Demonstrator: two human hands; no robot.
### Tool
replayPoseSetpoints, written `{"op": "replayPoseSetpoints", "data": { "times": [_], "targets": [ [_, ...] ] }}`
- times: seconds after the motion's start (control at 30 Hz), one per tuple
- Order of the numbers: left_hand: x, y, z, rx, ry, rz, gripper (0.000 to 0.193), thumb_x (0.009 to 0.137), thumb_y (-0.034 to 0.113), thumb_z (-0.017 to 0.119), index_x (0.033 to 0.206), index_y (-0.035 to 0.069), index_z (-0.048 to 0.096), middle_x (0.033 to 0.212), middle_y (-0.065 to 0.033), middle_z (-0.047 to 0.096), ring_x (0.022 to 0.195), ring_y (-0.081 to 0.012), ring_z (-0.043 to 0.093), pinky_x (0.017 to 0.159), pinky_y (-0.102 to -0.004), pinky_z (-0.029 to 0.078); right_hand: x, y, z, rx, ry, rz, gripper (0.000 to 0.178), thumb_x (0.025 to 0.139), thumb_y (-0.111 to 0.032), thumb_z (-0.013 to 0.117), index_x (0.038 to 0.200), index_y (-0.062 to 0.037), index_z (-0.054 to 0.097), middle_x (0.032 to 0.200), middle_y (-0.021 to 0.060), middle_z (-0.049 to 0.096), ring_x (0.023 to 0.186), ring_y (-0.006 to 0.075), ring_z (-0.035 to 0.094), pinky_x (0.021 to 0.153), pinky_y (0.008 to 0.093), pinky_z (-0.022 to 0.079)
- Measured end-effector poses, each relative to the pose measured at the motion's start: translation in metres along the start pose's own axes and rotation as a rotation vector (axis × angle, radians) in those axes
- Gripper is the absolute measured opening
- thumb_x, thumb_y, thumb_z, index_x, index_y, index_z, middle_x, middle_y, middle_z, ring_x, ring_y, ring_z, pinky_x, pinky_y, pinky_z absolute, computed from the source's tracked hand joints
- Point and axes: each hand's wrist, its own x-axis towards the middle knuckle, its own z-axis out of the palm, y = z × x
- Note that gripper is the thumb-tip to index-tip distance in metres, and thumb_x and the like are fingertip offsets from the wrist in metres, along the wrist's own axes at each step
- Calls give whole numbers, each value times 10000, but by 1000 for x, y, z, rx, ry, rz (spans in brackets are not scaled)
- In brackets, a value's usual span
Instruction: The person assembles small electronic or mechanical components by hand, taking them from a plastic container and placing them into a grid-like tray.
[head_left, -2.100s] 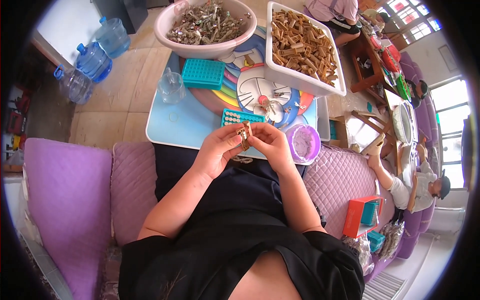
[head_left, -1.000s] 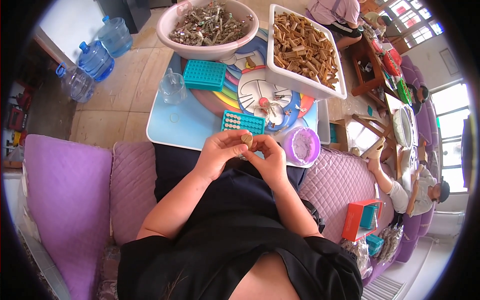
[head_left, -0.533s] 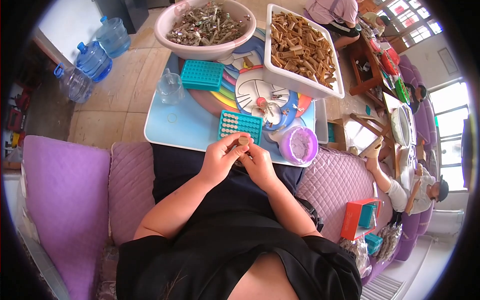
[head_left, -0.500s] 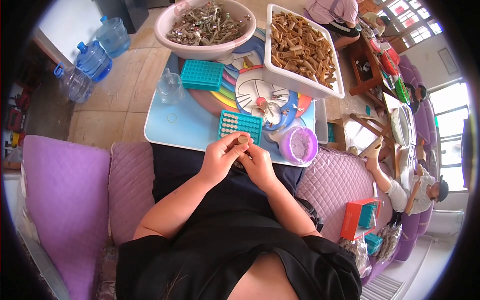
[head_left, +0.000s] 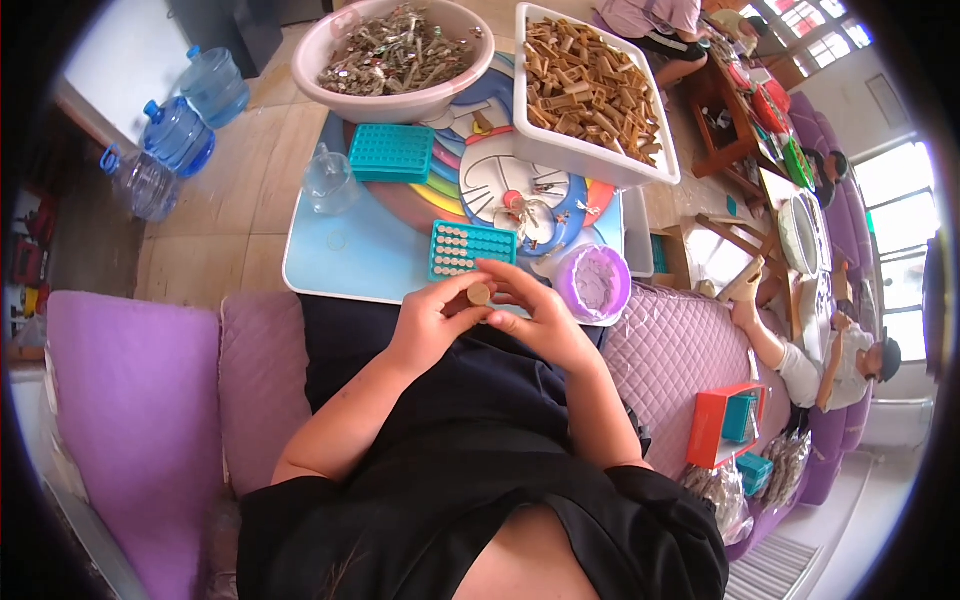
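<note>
My left hand (head_left: 428,328) is closed on a small round tan piece (head_left: 479,294), its flat round end facing up. Around the far side of the piece arch the fingers of my right hand (head_left: 541,318), spread apart, with the thumb close to my left thumb. Whether the right fingertips touch the piece is hard to see. Just beyond my hands lies a teal rack (head_left: 490,242), its left part filled with rows of pale round pieces. A purple tub (head_left: 596,284) with pale paste inside stands to the right of my right hand.
On the low cartoon-printed table (head_left: 305,258) are a teal grid block (head_left: 391,152), a clear jug (head_left: 329,182), a pink basin (head_left: 395,103) of scraps and a white bin (head_left: 600,158) of bamboo pieces. Water bottles (head_left: 179,138) stand left. A person (head_left: 850,362) sits at the right.
My right hand has spread its fingers and shifted slightly right. The round piece now shows its flat end upward. The whole view has moved slightly.
</note>
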Motion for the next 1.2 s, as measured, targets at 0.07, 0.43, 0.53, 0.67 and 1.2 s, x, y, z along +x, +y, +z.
{"op": "replayPoseSetpoints", "data": {
  "times": [0.07,0.43,0.53,0.67,1.2],
  "targets": [
    [-4,-9,3,58,-13,2,306,821,34,649,1114,1,566,914,-74,648,796,-109,626,690,-257,505,3,0,1,-50,-31,9,454,820,-68,640,1244,-8,488,1130,117,591,1029,172,574,887,321,457],
    [3,-6,11,455,64,236,378,782,9,620,1144,23,513,884,-195,602,789,-378,595,655,-369,487,2,12,18,-75,192,93,370,835,-47,627,1191,4,543,979,72,644,904,100,577,807,254,461],
    [3,-13,12,471,72,264,341,817,33,612,1142,14,512,910,-156,617,796,-319,622,663,-360,491,6,13,11,-151,138,152,378,843,-87,634,1194,15,539,1025,75,631,944,108,567,834,261,459],
    [7,-3,4,-35,-82,27,310,860,82,605,1148,18,507,978,-82,613,868,-208,616,734,-335,489,15,3,-2,177,76,23,369,837,-92,643,1183,-1,552,1031,78,625,972,135,571,841,275,466],
    [2,16,-2,-125,-144,9,313,844,14,615,1144,43,531,1073,-54,559,965,-149,581,814,-274,504,1,6,2,-263,265,-354,367,775,-154,708,1091,-18,578,1009,96,561,898,197,556,831,315,442]
  ]
}}
